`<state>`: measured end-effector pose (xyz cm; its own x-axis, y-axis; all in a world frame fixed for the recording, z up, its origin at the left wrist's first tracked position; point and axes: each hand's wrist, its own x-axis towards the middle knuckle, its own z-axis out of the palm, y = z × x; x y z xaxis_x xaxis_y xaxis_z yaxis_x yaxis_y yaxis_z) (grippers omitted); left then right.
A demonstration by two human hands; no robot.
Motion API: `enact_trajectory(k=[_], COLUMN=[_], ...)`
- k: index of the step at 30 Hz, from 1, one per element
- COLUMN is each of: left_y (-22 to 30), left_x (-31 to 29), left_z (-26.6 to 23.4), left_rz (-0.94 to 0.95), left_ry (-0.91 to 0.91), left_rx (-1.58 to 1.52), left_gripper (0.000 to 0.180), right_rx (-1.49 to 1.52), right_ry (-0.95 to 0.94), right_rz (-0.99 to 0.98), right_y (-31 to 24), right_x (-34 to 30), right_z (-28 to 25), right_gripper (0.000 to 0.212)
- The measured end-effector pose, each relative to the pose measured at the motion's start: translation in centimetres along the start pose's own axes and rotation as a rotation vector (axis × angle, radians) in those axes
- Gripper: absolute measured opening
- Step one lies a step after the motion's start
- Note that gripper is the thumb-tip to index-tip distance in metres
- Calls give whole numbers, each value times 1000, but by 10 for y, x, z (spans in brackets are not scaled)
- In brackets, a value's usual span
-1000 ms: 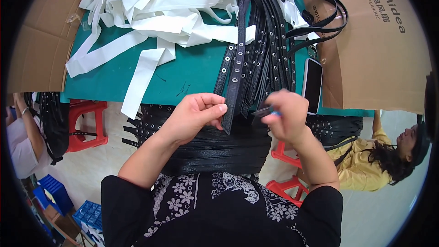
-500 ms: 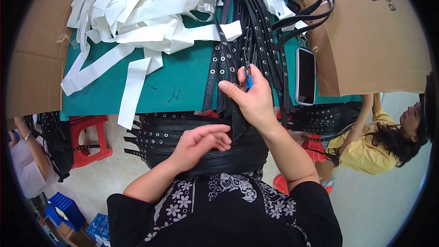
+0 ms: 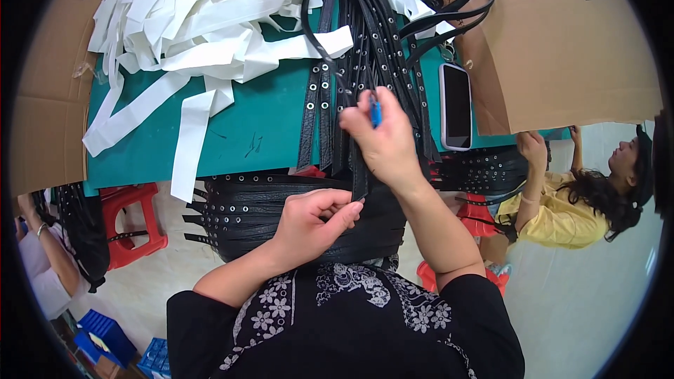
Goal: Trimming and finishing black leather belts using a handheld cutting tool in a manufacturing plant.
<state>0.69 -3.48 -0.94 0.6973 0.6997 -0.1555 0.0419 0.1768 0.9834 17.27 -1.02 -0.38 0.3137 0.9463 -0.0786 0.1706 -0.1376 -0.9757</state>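
Note:
My left hand [image 3: 314,222] pinches the lower end of a black eyelet belt strap [image 3: 359,179] between thumb and fingers, just past the table's near edge. Higher up, my right hand [image 3: 387,142] is closed around small blue-handled scissors [image 3: 376,111], its thumb against the same strap. The scissors' dark blades point away from me and are partly lost among the belts. Many black straps with metal eyelets [image 3: 382,35] run down the table under my right hand. A thick stack of similar belts [image 3: 253,216] lies across my lap, beneath my left hand.
White fabric strips [image 3: 210,14] are heaped on the green tabletop [image 3: 151,158]. A phone [image 3: 456,107] lies right of the belts, beside a cardboard box [image 3: 562,63]. Another cardboard piece [image 3: 53,98] stands left. A red stool [image 3: 133,228] is below left; a person in yellow [image 3: 562,210] sits at right.
My left hand, loosely open before, has moved right and closed on the strap's end. My right hand has shifted slightly up the strap with the scissors. The whole view has shifted a little.

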Motion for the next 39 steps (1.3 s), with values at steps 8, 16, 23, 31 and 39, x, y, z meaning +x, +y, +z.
enact_trajectory(k=[8, 16, 23, 31, 39], left_y=[10, 15, 12, 16, 16], left_x=[3, 5, 5, 7, 9], left_z=[-5, -3, -7, -9, -10], left_rz=[-17, -77, -152, -163, -126], left_ry=[-26, -86, -104, -79, -77], left_rx=[-94, -148, -246, -233, -194], left_gripper=[10, 12, 12, 13, 13], right_rx=[-816, -824, -941, -995, -957], right_ry=[-178, -208, -224, -222, -200], right_rz=[-600, -590, -734, -796, -764], right_y=[-4, -10, -11, -14, -10], right_x=[-62, -60, -51, -47, -46], right_z=[-76, -57, -51, -50, -50], right_gripper=[25, 26, 30, 31, 32])
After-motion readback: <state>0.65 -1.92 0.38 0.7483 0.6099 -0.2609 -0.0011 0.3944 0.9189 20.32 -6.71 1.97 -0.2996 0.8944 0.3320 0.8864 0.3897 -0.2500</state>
